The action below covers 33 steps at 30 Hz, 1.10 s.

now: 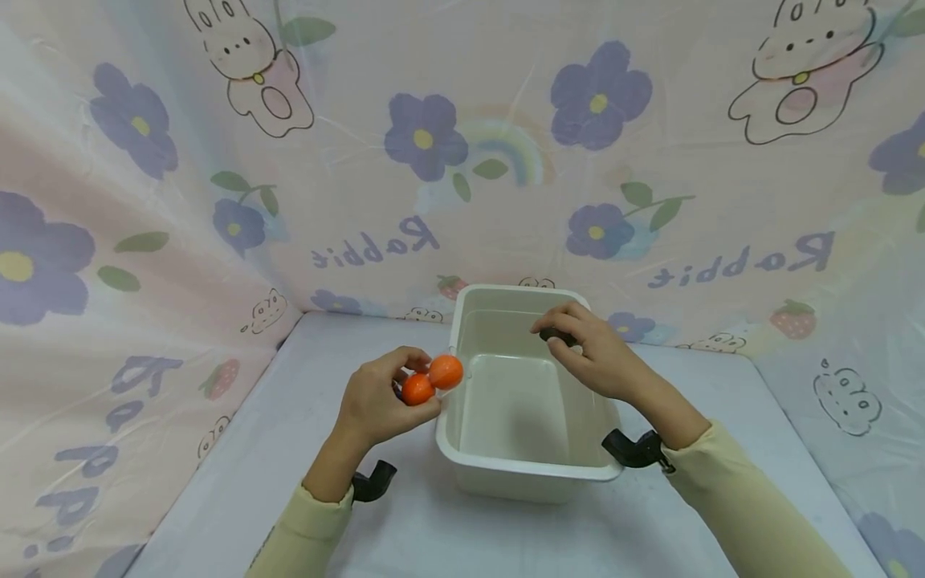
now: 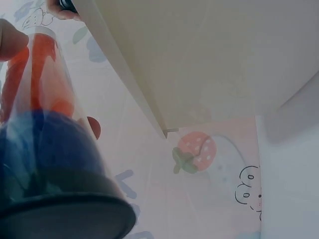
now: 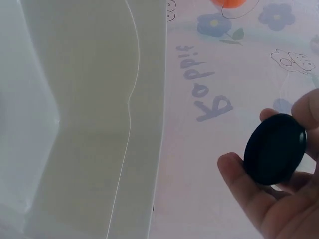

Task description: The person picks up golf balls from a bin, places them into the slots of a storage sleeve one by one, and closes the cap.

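Observation:
My left hand (image 1: 379,393) holds a clear plastic tube-shaped container (image 2: 67,196) beside the left rim of a white basin (image 1: 531,461). Orange balls (image 1: 446,372) show at its end in the head view; lower inside sits something blue and rounded (image 2: 50,142). The container's dark closed end is large in the left wrist view. Over the basin's right side, my right hand (image 1: 596,353) pinches a round black lid (image 3: 275,149) between thumb and fingers. The lid is mostly covered by the fingers in the head view.
The basin stands on a white-covered table (image 1: 390,530). A printed curtain (image 1: 506,217) with rabbits and flowers hangs behind and at both sides. Black wrist mounts (image 1: 636,448) stick out near the sleeves, the right one close to the basin's front right rim.

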Tool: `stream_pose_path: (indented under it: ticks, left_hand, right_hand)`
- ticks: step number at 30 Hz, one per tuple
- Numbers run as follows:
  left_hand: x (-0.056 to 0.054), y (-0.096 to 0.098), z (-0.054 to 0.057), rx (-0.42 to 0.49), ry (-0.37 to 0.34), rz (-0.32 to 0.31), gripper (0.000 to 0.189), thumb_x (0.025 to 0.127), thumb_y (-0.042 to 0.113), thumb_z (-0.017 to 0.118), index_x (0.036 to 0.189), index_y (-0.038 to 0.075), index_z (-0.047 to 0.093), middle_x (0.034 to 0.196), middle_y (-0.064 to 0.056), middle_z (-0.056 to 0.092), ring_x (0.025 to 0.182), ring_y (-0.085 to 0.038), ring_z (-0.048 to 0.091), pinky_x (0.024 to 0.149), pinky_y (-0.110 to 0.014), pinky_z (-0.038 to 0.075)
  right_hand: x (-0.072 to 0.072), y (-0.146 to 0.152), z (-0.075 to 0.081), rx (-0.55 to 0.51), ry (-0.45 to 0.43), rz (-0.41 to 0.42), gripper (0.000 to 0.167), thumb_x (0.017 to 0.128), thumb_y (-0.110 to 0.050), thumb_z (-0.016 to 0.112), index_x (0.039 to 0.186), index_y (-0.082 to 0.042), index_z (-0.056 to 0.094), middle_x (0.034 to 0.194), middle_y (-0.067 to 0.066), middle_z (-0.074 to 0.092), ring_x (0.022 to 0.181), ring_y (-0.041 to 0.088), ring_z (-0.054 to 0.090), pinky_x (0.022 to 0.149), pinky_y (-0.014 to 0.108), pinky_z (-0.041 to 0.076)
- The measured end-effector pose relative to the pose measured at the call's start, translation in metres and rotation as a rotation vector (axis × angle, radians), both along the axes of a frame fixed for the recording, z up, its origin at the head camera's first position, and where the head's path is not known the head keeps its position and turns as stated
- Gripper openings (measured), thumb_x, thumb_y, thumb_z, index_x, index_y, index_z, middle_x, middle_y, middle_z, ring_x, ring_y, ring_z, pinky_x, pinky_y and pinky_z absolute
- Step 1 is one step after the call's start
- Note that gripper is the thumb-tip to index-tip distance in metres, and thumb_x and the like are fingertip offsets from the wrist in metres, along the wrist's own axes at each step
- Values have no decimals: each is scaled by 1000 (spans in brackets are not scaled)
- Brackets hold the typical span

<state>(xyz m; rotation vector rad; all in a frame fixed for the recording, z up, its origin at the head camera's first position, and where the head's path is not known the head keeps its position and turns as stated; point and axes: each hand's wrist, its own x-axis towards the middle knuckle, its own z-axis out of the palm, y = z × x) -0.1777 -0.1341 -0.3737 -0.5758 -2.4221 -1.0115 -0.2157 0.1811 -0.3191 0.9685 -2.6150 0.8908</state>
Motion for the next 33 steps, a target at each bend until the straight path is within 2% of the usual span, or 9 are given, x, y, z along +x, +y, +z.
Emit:
stream_pose_path:
  ticks: [6, 13, 19, 28, 33]
  left_hand:
    - [-1, 3, 0, 0, 4, -17, 42, 62, 28, 82, 99, 17, 66, 92, 4, 71, 62, -3, 60, 54, -21, 51]
    - [-2, 8, 3, 8, -6, -41, 42, 63, 27, 82, 100, 16, 66, 93, 4, 71, 63, -4, 60, 52, -18, 50]
    - [-2, 13, 5, 2, 7, -60, 42, 63, 27, 81, 100, 16, 66, 93, 3, 71, 63, -5, 60, 55, -20, 51]
    - [-1, 17, 7, -7, 22, -96, 43, 63, 27, 81, 102, 16, 65, 94, 3, 71, 65, -5, 62, 55, -17, 50]
    - [1, 17, 9, -6, 31, -121, 44, 64, 27, 81, 103, 14, 65, 96, 1, 72, 64, -5, 63, 55, -18, 52]
  right_hand:
    - [2, -7, 2, -4, 26, 30, 24, 94, -12, 55, 115, -20, 64, 113, -2, 60, 83, 8, 55, 69, 30, 52]
    - [8, -23, 4, -114, -86, 136, 26, 91, -12, 63, 117, -17, 63, 114, 2, 61, 95, 13, 57, 81, 33, 56]
    - [9, -38, 2, -166, -91, 233, 29, 89, -11, 67, 117, -13, 63, 111, 3, 64, 96, 14, 61, 80, 28, 57]
    - [18, -54, 6, -190, -141, 238, 40, 85, -12, 72, 123, -10, 60, 119, 8, 62, 103, 19, 65, 86, 28, 56]
    - [20, -58, 7, -182, -149, 253, 42, 84, -14, 74, 123, -10, 59, 119, 6, 62, 105, 20, 65, 87, 29, 55]
